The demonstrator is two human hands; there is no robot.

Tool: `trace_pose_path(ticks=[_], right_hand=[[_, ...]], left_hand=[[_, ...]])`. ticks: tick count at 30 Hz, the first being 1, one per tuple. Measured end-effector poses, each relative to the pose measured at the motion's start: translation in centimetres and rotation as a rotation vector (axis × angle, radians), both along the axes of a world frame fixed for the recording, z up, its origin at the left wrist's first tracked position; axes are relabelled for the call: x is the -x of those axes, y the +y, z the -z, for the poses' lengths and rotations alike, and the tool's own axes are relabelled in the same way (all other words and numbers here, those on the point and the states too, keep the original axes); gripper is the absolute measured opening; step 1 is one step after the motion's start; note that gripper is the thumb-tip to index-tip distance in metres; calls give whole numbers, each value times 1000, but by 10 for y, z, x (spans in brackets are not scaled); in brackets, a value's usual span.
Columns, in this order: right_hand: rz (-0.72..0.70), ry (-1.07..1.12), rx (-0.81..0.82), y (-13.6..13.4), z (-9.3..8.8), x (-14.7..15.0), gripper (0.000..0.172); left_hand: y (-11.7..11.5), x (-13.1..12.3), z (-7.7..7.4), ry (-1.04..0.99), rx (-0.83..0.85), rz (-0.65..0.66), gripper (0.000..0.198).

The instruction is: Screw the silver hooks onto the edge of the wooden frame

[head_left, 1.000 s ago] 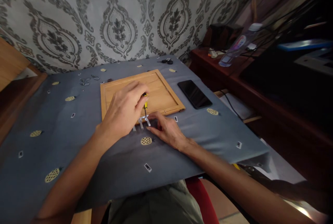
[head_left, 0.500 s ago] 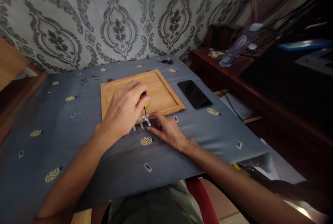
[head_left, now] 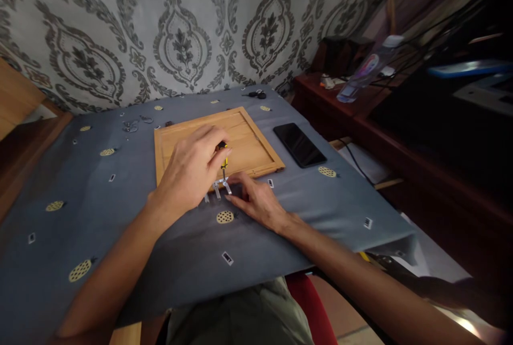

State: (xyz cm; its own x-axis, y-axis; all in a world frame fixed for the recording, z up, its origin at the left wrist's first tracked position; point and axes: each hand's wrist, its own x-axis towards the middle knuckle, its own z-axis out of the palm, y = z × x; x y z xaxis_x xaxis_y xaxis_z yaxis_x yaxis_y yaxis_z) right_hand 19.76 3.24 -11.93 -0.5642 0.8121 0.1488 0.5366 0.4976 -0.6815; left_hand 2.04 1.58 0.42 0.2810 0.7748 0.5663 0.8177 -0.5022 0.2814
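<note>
Panel [head_left: 246, 141], smooth wood; hook strip [head_left: 228, 188], shiny metal. Screwdriver handle [head_left: 225, 163], plastic-looking. Phone screen [head_left: 300, 145], glossy; bench cover [head_left: 180, 265], matt cloth; bottle [head_left: 366, 73], clear plastic.

Single head-worn view, looking forward and down, near the table [head_left: 160, 275]

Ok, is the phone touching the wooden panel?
Apart: the head view shows a strip of tablecloth between the phone and the wooden panel.

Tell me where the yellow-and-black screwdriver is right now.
In the head view, the screwdriver is near the middle, upright in the left hand, its tip down at the silvery hooks along the near edge of the wooden panel.
</note>
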Motion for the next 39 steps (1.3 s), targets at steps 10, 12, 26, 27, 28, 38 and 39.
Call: trace_pose_path(ticks=[10,12,26,27,28,38,39], right_hand=[[-3,6,-4,0,0,0,30],[-7,6,-4,0,0,0,30],[-6,5,-13,1,1,0,33],[-4,1,-14,1,1,0,33],[-2,-4,-16,1,2,0,32],[-12,29,-10,1,1,0,30],[-11,30,-9,1,2,0,30]], left_hand=[[0,-1,1,-14,20,1,12],[-1,-1,1,-17,35,7,13],[-1,-1,1,0,14,-9,10],[-1,-1,1,-2,14,1,10],[-1,0,1,-5,14,11,10],[0,0,1,-19,28,-2,7],[0,0,2,-17,26,-9,6]])
